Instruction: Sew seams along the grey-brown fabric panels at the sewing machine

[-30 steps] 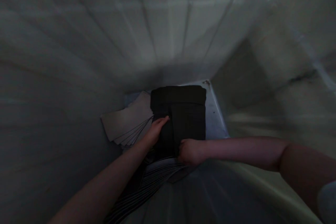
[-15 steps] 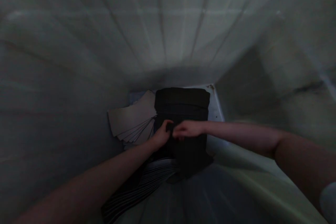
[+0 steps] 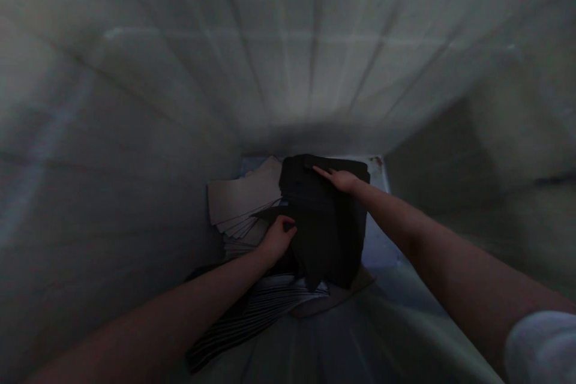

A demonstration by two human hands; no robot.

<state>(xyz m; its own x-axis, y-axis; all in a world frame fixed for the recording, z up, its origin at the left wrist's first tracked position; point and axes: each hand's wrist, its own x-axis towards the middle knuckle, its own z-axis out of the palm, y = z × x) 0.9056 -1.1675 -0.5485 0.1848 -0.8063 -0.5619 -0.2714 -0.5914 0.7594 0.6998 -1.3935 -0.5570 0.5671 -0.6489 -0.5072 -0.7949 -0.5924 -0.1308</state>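
A stack of dark, flat, flexible pieces (image 3: 353, 222) lies at the bottom of a deep pale bin. My left hand (image 3: 276, 240) is closed, thumb and forefinger pinching the edge of a dark sheet (image 3: 315, 246) at the stack's left side. The sheet sits skewed, one pointed corner sticking out to the left. Farther up, my right hand (image 3: 341, 180) rests on the far part of the stack with its fingers stretched out. Dim light hides whether the pieces are cloth or another material.
Fanned light-coloured pieces (image 3: 243, 192) lie left of the stack. Nearer me is a pile of dark pieces with pale edges (image 3: 256, 306), partly under my left forearm. A brownish flat piece (image 3: 337, 300) pokes out below. Tall ribbed bin walls (image 3: 306, 84) surround everything.
My right hand has moved away from my left, up and right onto the far part of the stack. A dark sheet has turned askew under my left hand. The view has shifted slightly.
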